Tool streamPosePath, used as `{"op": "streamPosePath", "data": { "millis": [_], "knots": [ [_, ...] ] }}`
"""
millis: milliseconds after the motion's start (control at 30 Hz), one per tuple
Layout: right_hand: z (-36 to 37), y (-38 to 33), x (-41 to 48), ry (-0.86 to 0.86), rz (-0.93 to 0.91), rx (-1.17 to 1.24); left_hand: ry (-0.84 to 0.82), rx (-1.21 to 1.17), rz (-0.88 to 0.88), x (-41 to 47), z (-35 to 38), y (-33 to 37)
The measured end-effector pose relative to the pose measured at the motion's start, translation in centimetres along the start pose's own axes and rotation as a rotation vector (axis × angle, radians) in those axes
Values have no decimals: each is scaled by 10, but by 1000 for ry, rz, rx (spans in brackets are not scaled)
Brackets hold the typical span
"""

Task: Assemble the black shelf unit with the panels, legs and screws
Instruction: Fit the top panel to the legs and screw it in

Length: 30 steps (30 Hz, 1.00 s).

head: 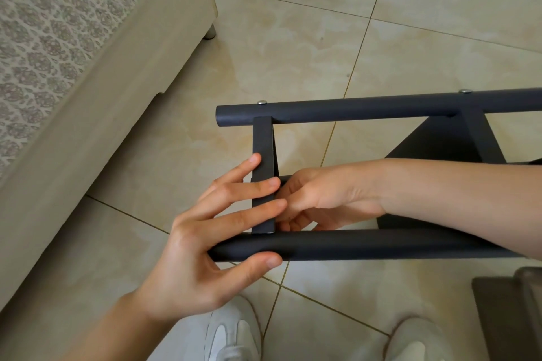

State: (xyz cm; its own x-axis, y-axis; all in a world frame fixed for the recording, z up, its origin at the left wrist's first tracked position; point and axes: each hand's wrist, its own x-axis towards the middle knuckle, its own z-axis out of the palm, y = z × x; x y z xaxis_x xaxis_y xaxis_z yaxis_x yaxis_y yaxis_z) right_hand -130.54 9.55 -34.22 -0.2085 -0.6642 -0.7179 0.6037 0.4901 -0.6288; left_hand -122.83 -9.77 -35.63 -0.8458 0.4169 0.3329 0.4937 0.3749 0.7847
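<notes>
The black shelf unit lies on its side over the tiled floor. Its far round leg [366, 108] carries two silver screw heads [262, 102]. The near round leg [366, 245] runs left to right below my hands. A flat black end panel [263, 141] spans between the two legs, and a second panel [434, 143] sits further right. My left hand [211, 237] holds the near leg's end, thumb under it, straight fingers laid across the end panel. My right hand [319, 199] reaches behind that panel with curled fingers; what they hold is hidden.
A beige sofa [96, 73] with a patterned cover fills the left side, its small foot [209, 31] on the tiles. My two white shoes [234, 331] stand at the bottom edge. A dark grey object [510, 311] sits at the lower right corner.
</notes>
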Motion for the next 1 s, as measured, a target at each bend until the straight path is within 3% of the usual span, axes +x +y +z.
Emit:
{"op": "streamPosePath", "data": {
  "millis": [1000],
  "knots": [
    [1,0,1,-13,-4,-17,9,-5,-5,-2,2,0]
  ]
}}
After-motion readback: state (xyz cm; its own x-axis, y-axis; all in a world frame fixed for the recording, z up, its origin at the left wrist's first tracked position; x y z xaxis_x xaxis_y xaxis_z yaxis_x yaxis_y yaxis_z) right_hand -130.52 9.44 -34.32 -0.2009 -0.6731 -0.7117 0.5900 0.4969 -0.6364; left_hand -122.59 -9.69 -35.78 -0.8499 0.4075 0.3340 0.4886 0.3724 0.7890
